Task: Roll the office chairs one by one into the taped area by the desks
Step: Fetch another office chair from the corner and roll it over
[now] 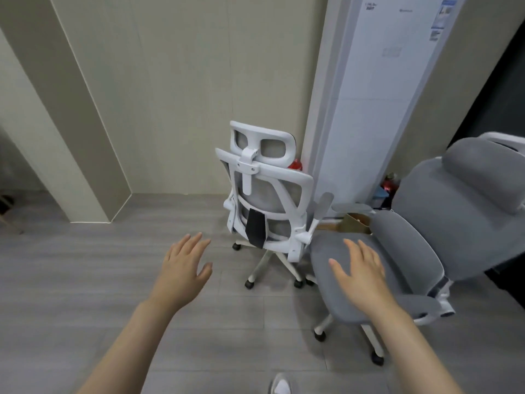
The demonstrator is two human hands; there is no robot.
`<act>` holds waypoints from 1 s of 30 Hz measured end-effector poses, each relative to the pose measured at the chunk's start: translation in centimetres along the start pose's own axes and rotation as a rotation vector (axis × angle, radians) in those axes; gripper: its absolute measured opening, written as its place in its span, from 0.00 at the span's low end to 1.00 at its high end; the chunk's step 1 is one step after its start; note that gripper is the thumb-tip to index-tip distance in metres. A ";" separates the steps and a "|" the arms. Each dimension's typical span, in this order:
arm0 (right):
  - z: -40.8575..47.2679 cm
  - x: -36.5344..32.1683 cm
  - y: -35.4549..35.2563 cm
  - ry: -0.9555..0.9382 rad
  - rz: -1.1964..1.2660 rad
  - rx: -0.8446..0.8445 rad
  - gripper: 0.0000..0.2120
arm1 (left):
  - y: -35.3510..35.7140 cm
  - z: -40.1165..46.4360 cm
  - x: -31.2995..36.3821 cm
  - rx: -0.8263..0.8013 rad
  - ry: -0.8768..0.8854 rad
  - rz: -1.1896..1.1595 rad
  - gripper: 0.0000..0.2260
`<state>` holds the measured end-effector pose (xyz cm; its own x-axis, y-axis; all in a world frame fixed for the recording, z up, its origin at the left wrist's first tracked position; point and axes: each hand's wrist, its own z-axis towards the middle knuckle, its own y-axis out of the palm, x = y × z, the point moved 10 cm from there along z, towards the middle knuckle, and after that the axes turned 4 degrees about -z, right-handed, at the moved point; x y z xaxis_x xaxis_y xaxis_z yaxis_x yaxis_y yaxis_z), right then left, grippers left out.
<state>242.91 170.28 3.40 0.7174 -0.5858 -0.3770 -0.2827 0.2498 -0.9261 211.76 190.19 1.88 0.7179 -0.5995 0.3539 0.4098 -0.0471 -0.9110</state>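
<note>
Head view: your left hand (184, 265) and right hand (359, 270) reach forward, fingers straight and spread, holding nothing. Your right hand hangs over the seat of the grey padded chair (420, 251), though contact cannot be told. Just beyond it, the white mesh-back chair (267, 200) stands with its back to you, close to the beige wall (176, 95) and a tall white cabinet (377, 81). Open grey plank floor (85, 280) stretches left of both chairs. A cardboard box (355, 223) sits between them.
</note>
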 end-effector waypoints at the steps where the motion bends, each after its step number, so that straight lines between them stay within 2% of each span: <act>1: 2.4 -0.2 0.0 -0.007 0.012 0.000 0.30 | 0.4 2.2 -0.2 0.009 -0.004 0.002 0.31; 9: 20.9 -4.5 -0.4 -0.153 -0.072 -0.011 0.30 | 1.5 18.9 -0.9 0.080 -0.084 -0.018 0.28; 17: 33.4 -10.5 0.1 -0.259 -0.067 -0.042 0.29 | 2.6 31.2 -2.1 0.102 -0.043 0.007 0.30; 24: 42.6 -17.5 -0.4 -0.335 -0.032 0.004 0.30 | 2.6 43.7 -2.4 0.100 0.120 0.068 0.31; 26: 45.3 -19.4 0.0 -0.364 -0.054 0.000 0.30 | 2.7 47.1 -2.2 0.088 0.184 0.075 0.34; 30: 49.9 -22.4 2.3 -0.392 -0.212 -0.158 0.31 | 2.8 53.5 -1.8 0.018 0.341 0.113 0.41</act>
<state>257.96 222.50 10.39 0.9476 -0.2679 -0.1737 -0.1755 0.0177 -0.9843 241.69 233.88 10.04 0.5312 -0.8326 0.1570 0.3501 0.0469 -0.9355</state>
